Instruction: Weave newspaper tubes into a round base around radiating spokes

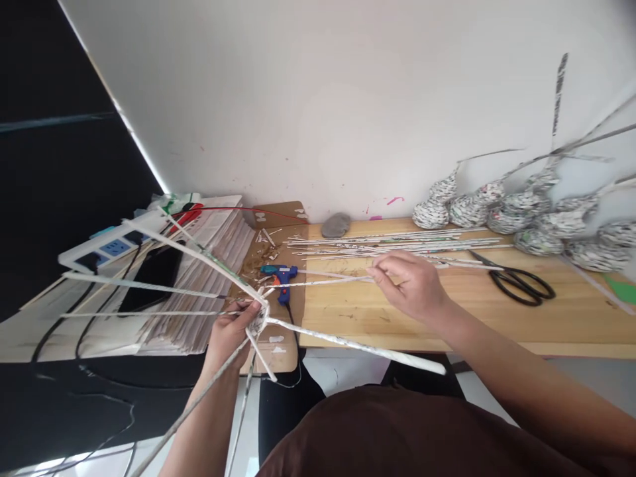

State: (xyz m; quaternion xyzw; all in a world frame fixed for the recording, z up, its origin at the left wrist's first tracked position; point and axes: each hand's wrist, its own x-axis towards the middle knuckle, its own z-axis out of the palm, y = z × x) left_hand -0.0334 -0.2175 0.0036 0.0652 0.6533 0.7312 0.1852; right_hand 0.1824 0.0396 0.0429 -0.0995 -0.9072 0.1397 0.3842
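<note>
My left hand (233, 331) grips the small woven centre (258, 319) of a paper-stick frame, thumb on top. Several rolled paper sticks spread out from it, one long stick (352, 343) reaching to the lower right. My right hand (410, 283) is raised over the wooden table, its thumb and forefinger pinched at the end of a thin paper stick (322, 283) that runs left toward the woven centre. Just behind my left hand lies a blue glue gun (284, 281) on a brown board.
A bundle of paper sticks (348, 246) and black-handled scissors (521, 285) lie on the table (348, 324). Woven gourd shapes (517, 215) stand at the right, near a grey stone (336, 225). At the left are stacked papers (199, 318), a power strip (112, 246) and a phone (152, 278).
</note>
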